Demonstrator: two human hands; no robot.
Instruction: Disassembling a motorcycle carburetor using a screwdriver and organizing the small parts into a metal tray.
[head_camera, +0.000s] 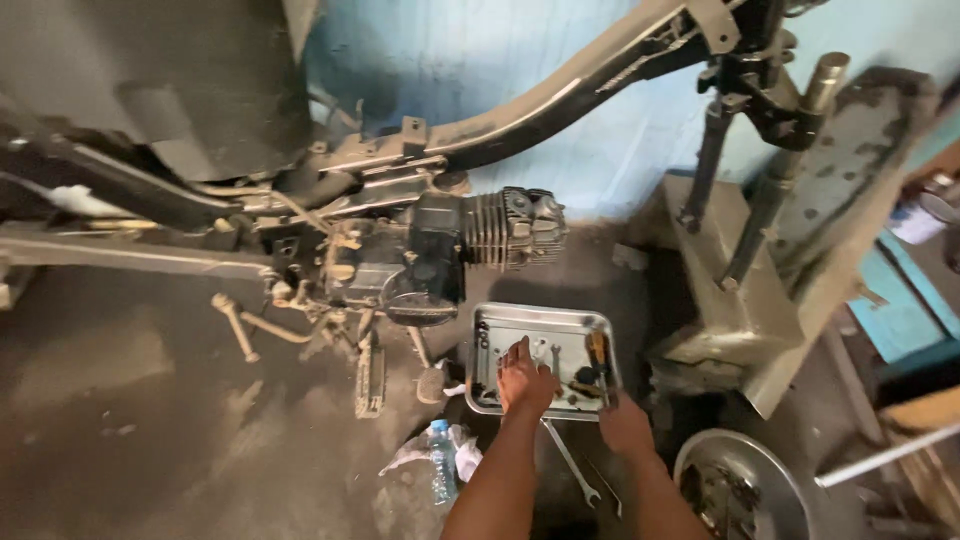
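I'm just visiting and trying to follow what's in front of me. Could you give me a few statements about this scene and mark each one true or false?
1. The left hand reaches into the metal tray. True.
2. The tray hangs on the wall. False: it lies on the floor below the engine.
3. A spanner lies on the floor between the forearms. True.
4. The plastic bottle stands inside the tray. False: it lies on the floor, left of the arms.

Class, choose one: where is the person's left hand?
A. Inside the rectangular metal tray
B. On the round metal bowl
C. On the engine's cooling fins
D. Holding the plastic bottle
A: the left hand reaches into the rectangular metal tray, its fingers spread among the tools there.
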